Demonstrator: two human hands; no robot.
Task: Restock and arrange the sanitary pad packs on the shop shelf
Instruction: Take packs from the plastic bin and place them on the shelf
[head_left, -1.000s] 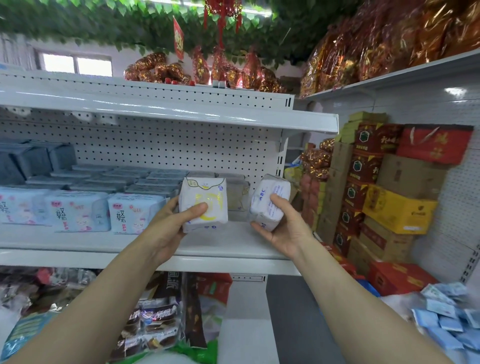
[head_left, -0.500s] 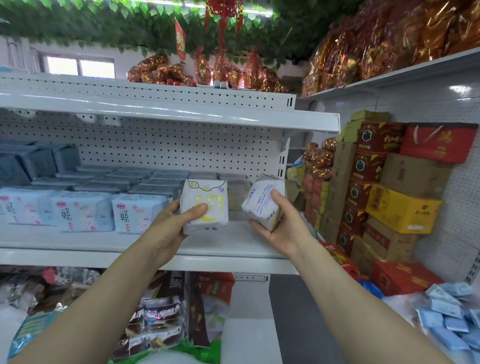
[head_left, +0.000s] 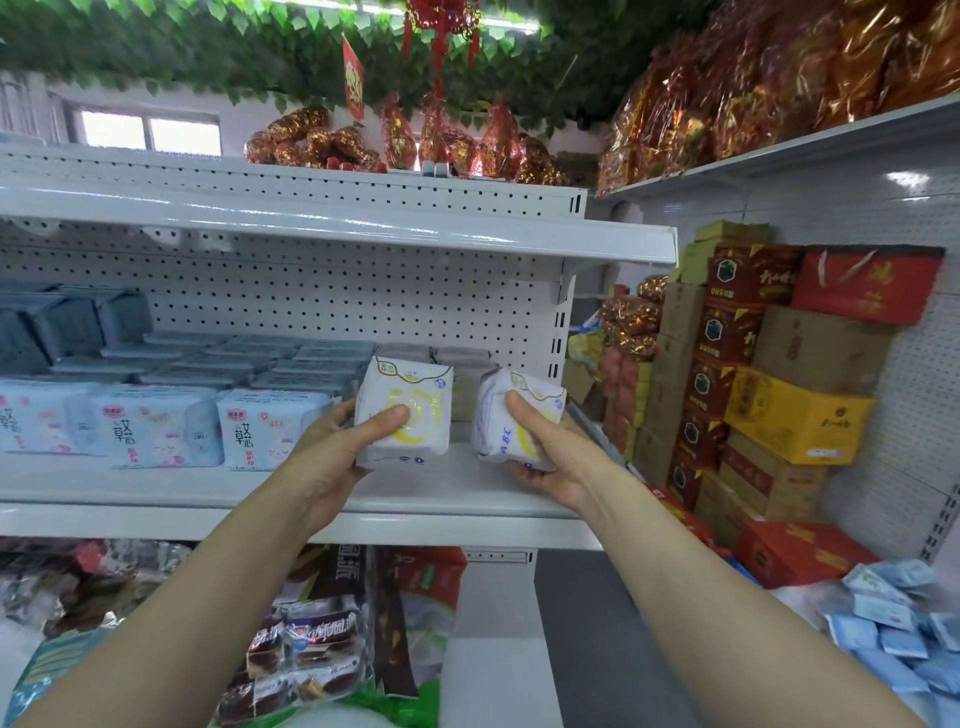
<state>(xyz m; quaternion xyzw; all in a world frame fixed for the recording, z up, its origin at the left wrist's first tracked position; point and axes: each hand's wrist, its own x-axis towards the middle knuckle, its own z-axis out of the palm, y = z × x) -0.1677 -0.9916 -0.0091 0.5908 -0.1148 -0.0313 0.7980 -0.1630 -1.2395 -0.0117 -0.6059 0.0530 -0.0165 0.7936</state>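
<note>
left hand: holds the left pack, thumb laid across its printed front and fingers wrapped round its left edge and back.
right hand: cups the right pack from below, thumb pressed over its upper front.
where the packs are: both sit over the bare right end of the shelf, just right of the row of blue packs and in front of the grey stacks. whether either base touches the board i cannot tell.
why held so: judged from the task, the left pack is gripped by one side so its face stays readable while it lines up with the row. the right pack is carried from underneath so it can be turned before it is set down.
left pack, facing: upright, yellow-ring front towards the aisle, long axis near vertical, leaning slightly left at the top.
right pack, facing: tilted and twisted, lettering running up its side, long axis leaning back and to the right, front not square to the aisle.
likely step: squaring the right pack beside the left one, a small gap apart.
</note>
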